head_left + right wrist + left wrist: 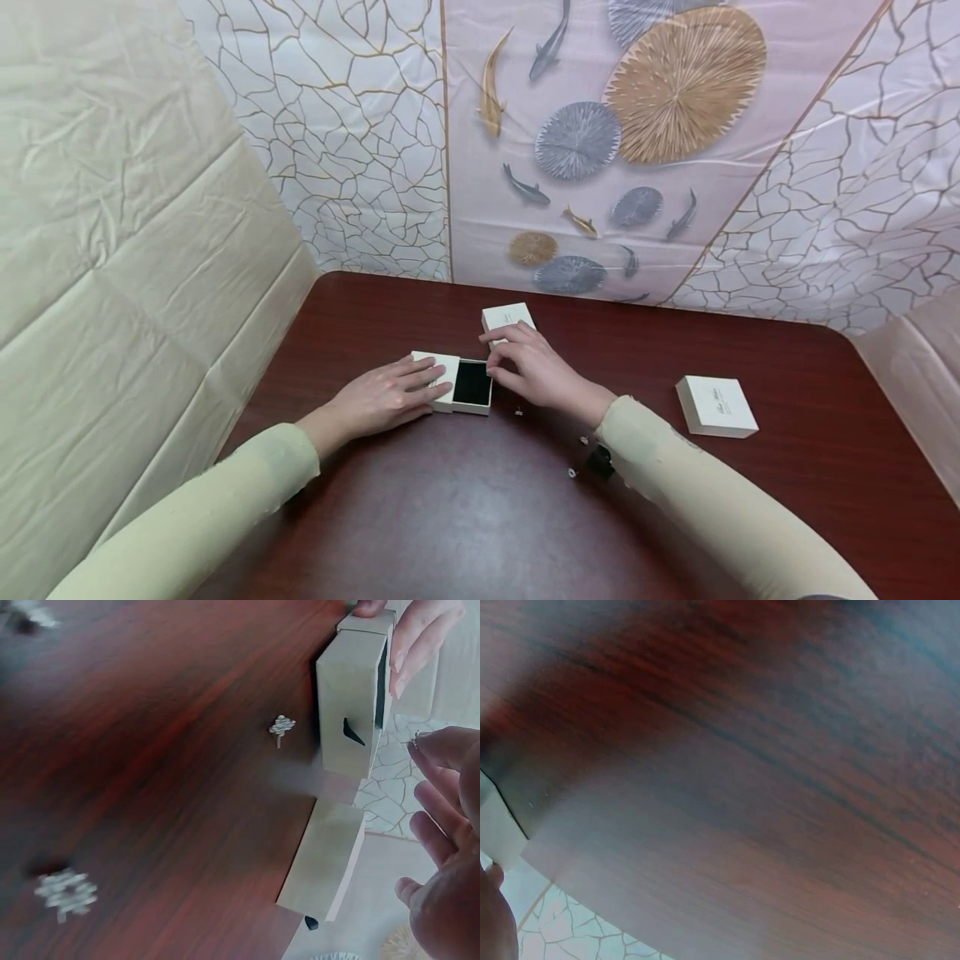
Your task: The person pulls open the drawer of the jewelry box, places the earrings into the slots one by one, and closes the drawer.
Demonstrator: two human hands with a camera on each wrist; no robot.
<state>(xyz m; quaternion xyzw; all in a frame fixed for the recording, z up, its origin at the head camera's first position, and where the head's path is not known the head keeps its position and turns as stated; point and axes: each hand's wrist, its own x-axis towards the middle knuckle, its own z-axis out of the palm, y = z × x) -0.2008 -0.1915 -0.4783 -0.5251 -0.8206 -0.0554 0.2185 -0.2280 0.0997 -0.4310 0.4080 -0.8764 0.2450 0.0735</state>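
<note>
A white drawer-style box lies on the table with its drawer slid partly out to the right, baring a black lining. My left hand holds the outer sleeve, fingers spread over its top and thumb at the near side. Just above the drawer's right end, my right hand pinches a tiny silvery earring between thumb and forefinger. A black ribbon pull shows on the drawer's end face. One silvery stud earring lies right of the drawer; two more, an earring and another earring, lie nearer me.
Behind the drawer stands a second white box, partly hidden by my right fingers. A third white box sits to the right, beyond my right forearm. Some black object shows beside my right sleeve. Patterned cloth hangs behind the dark red table.
</note>
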